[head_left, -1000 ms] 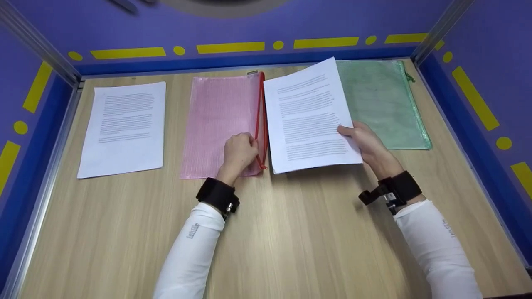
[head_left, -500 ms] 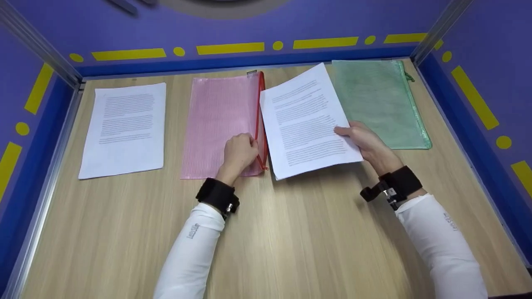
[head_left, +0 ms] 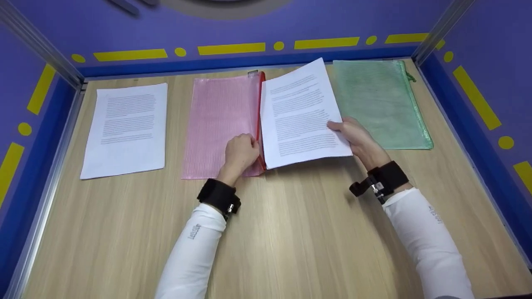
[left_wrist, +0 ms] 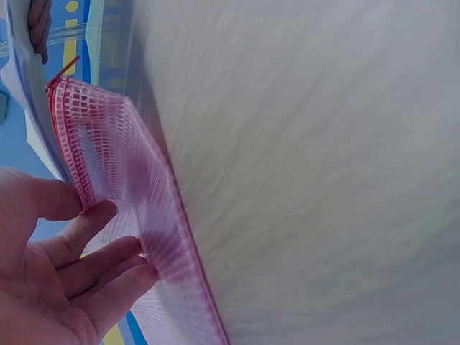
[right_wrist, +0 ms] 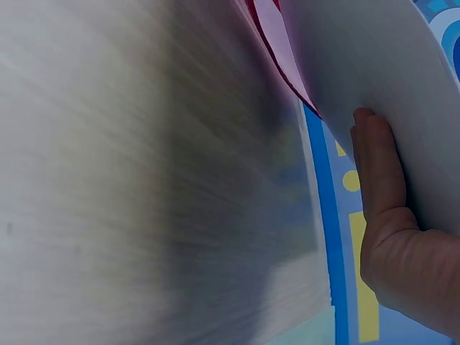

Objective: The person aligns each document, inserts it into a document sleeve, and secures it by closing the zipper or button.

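My left hand (head_left: 241, 153) pinches the upper layer of a pink mesh zipper pouch (head_left: 222, 112) near its red zipper edge. In the left wrist view, thumb and forefinger grip the pouch's edge (left_wrist: 90, 144), and the other fingers touch the mesh. My right hand (head_left: 359, 139) holds a stack of printed paper (head_left: 301, 120) by its right side, thumb on top and fingers underneath. The stack is raised and tilted, its left edge right at the pouch's zipper opening. In the right wrist view, fingers (right_wrist: 384, 165) lie along the underside of the paper (right_wrist: 359, 57).
A second stack of printed paper (head_left: 124, 131) lies at the left of the wooden table (head_left: 282, 241). A green mesh zipper pouch (head_left: 380, 104) lies at the back right. Blue-purple walls with yellow marks (head_left: 230, 48) enclose the back and sides.
The right hand has brought the paper stack leftward, after a small dip toward the front, so its left edge now meets the red zipper. The left hand has stayed on the pink pouch.
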Motion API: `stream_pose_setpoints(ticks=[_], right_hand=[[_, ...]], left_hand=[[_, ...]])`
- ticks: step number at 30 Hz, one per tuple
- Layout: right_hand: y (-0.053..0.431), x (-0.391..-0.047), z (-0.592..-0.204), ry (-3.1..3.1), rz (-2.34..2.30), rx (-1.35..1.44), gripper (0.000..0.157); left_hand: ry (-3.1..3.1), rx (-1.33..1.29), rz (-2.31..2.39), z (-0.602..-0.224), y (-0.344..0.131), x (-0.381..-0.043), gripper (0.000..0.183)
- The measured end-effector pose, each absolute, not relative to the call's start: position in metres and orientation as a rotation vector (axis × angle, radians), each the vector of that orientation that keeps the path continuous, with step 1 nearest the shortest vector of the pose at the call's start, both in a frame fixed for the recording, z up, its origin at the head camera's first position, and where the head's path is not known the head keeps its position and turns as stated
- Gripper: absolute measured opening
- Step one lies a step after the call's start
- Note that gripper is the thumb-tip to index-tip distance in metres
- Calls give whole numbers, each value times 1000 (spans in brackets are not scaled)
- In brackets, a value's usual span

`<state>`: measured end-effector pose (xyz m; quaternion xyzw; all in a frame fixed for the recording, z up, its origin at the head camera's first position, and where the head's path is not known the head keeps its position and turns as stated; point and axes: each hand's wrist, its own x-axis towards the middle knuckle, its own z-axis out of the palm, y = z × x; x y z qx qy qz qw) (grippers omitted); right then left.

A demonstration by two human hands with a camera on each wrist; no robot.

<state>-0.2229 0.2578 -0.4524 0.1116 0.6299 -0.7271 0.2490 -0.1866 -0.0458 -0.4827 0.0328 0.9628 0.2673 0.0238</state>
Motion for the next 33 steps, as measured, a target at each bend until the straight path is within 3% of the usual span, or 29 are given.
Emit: stream_pose_setpoints(ticks=[10, 33], right_hand=[[250, -229, -457, 1751, -2049, 347, 40], [225, -230, -442, 2106, -1854, 309, 41]], left_hand=[[3002, 128, 845, -484, -46, -184, 28], [2999, 90, 750, -482, -43, -186, 32]])
